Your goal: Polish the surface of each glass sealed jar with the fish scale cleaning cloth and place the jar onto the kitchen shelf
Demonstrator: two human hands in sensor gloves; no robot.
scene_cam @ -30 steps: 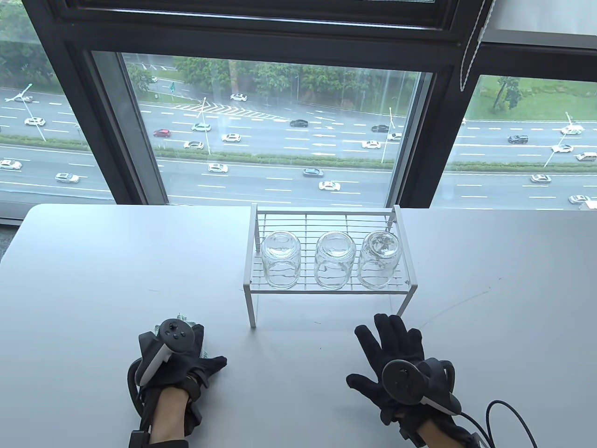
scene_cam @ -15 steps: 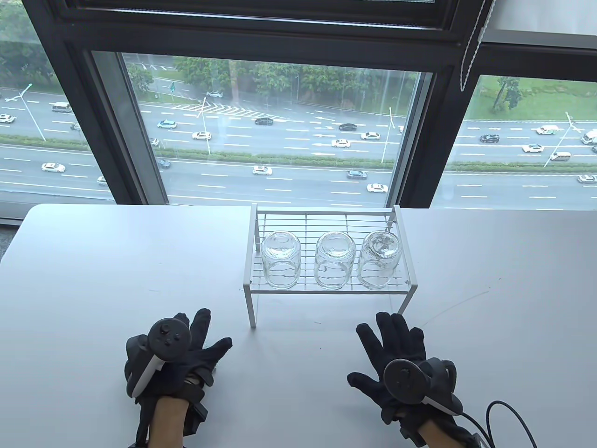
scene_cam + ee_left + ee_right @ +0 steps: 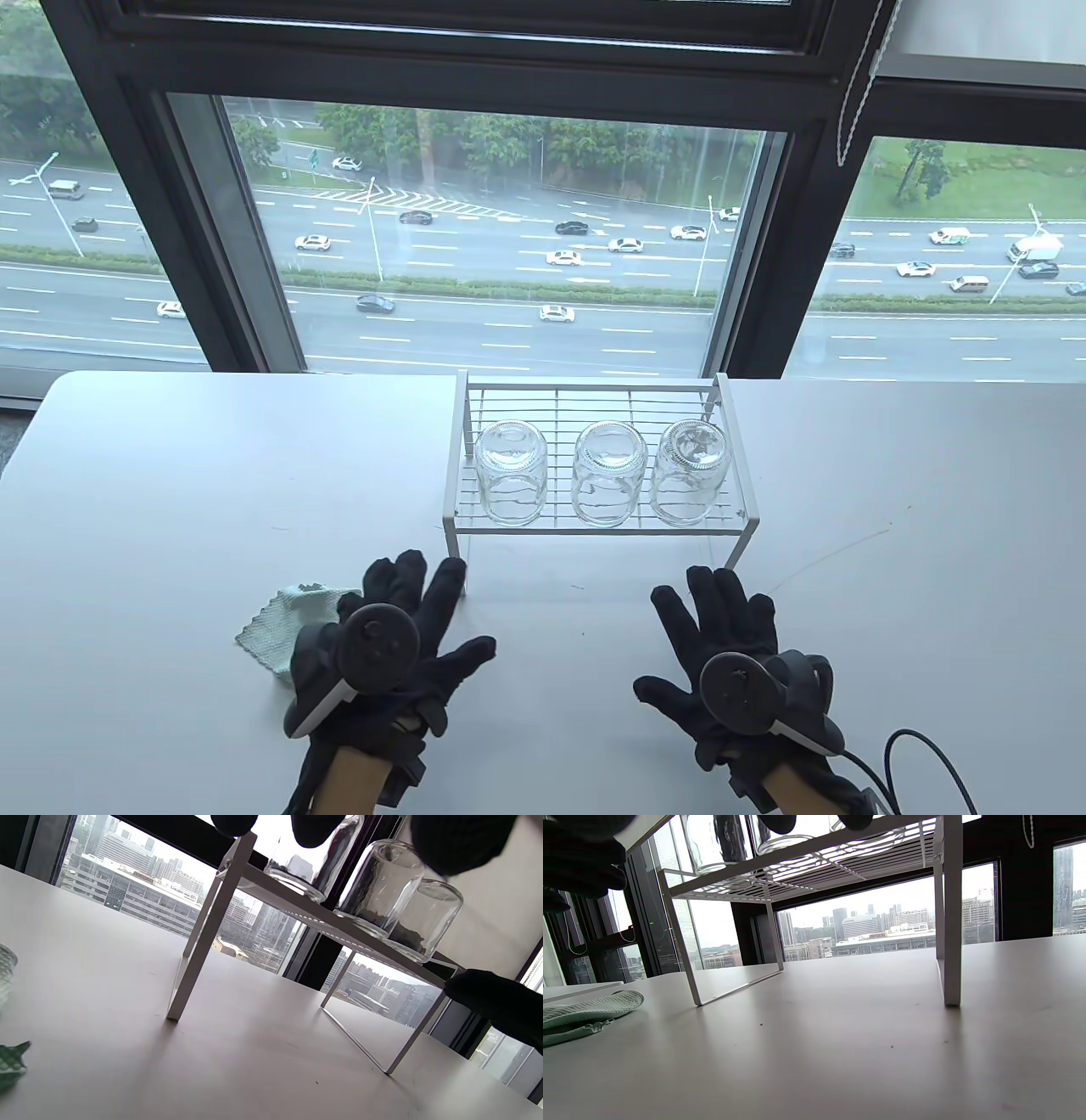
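Observation:
Three clear glass jars stand upside down in a row on the white wire shelf (image 3: pixel 738 475): the left jar (image 3: pixel 509 475), the middle jar (image 3: pixel 607 477) and the right jar (image 3: pixel 689 475). The pale green cloth (image 3: pixel 280 624) lies flat on the table, just left of my left hand (image 3: pixel 407 620), and also shows in the right wrist view as the cloth (image 3: pixel 585 1012). My left hand lies spread and empty near the shelf's front left leg. My right hand (image 3: pixel 721 628) rests flat with fingers spread, in front of the shelf's right side, holding nothing.
The white table (image 3: pixel 212 475) runs to a large window behind the shelf. A black cable (image 3: pixel 933 755) trails from my right wrist at the bottom right. Under the shelf (image 3: pixel 840 866) the table top is bare.
My left hand opened, let go of the cloth and slid right toward the shelf leg, uncovering the cloth on the table. My right hand stayed in place.

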